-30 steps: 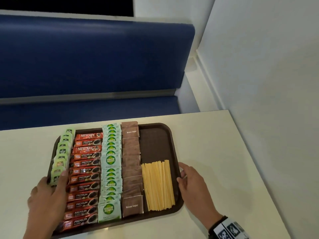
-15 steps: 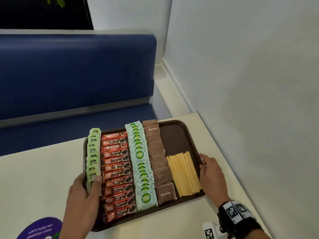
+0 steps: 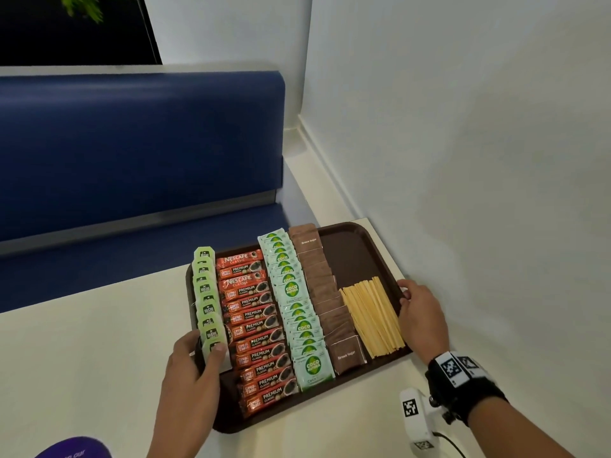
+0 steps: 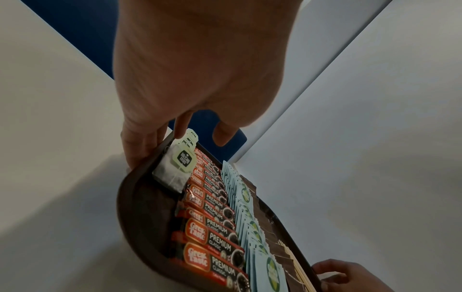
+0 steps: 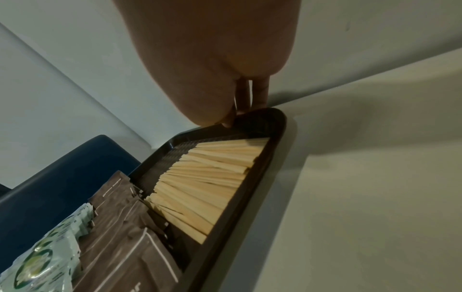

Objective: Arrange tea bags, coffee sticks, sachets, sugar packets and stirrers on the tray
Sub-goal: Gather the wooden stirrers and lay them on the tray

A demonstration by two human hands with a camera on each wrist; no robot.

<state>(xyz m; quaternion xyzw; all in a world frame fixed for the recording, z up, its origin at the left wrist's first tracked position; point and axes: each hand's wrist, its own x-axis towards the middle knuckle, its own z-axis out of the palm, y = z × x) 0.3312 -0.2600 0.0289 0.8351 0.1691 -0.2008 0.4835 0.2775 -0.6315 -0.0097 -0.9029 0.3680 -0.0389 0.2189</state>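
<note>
A dark brown tray (image 3: 353, 256) lies on the white table, at its far right corner by the wall. It holds rows of green-tagged tea bags (image 3: 206, 292), red coffee sticks (image 3: 254, 325), pale green sachets (image 3: 294, 302), brown sugar packets (image 3: 327, 299) and wooden stirrers (image 3: 373, 315). My left hand (image 3: 195, 368) grips the tray's left rim, thumb on top over the nearest tea bag (image 4: 182, 160). My right hand (image 3: 420, 312) grips the right rim (image 5: 275, 138) beside the stirrers (image 5: 212, 173), fingers curled over the edge.
A white wall rises right beside the tray's right edge. A blue bench (image 3: 132, 153) runs behind the table. A purple round object (image 3: 72, 447) shows at the bottom left. White table top (image 3: 82, 358) spreads to the left of the tray.
The tray has slid toward the table's far right corner, close to the wall, with both hands holding its rims throughout. The rows on it kept their order.
</note>
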